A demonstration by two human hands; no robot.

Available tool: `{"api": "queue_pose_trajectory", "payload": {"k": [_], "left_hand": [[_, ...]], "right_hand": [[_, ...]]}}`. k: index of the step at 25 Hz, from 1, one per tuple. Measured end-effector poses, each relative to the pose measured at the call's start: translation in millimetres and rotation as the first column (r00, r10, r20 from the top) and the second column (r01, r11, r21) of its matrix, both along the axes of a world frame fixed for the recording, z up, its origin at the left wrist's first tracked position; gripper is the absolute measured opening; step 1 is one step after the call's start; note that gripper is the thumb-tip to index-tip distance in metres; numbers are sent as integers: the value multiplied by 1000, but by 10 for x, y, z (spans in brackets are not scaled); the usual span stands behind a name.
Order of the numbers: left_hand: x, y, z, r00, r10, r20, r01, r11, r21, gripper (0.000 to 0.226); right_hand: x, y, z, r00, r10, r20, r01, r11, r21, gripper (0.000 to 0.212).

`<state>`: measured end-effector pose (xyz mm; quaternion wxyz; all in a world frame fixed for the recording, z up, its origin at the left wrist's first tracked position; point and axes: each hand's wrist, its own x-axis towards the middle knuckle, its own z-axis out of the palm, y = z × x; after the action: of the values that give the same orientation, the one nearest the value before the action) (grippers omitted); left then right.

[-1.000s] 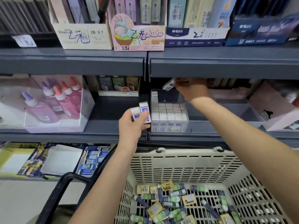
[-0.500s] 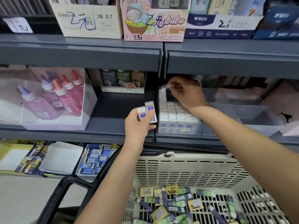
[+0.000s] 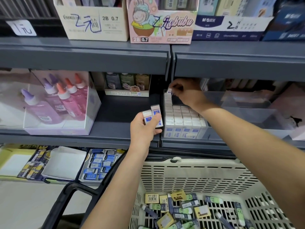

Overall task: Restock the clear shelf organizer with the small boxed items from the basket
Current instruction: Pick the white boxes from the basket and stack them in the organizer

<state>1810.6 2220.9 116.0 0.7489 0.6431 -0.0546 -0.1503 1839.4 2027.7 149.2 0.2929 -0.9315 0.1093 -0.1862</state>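
Right hand pinches one small box between fingertips and thumb at the clear organizer's back left corner. Left hand grips two more boxes — upright, just beside its left wall.

Grey metal shelving stands stocked with stationery cartons over pale floor.

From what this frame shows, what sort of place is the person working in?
Most likely a stationery shop aisle: grey shelves carry display cartons with handwritten prices, glue bottles and a clear organizer of small boxes; a basket sits below.
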Motion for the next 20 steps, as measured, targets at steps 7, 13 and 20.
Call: {"api": "queue_pose_trajectory", "payload": {"k": [7,13,20], "left_hand": [[13,-1,4,1000,-6,-18,6,1000,-22,8],[15,-4,3,1000,-10,-19,9,1000,-25,7],[35,-34,-18,998,-38,-49,37,999,-8,4]], "right_hand": [[39,-28,-79,1000,-7,-20,6,999,-41,18],[11,-36,-81,992,31,-120,-39,997,-60,17],[-289,303,161,993,110,-46,-109,993,35,22]]}}
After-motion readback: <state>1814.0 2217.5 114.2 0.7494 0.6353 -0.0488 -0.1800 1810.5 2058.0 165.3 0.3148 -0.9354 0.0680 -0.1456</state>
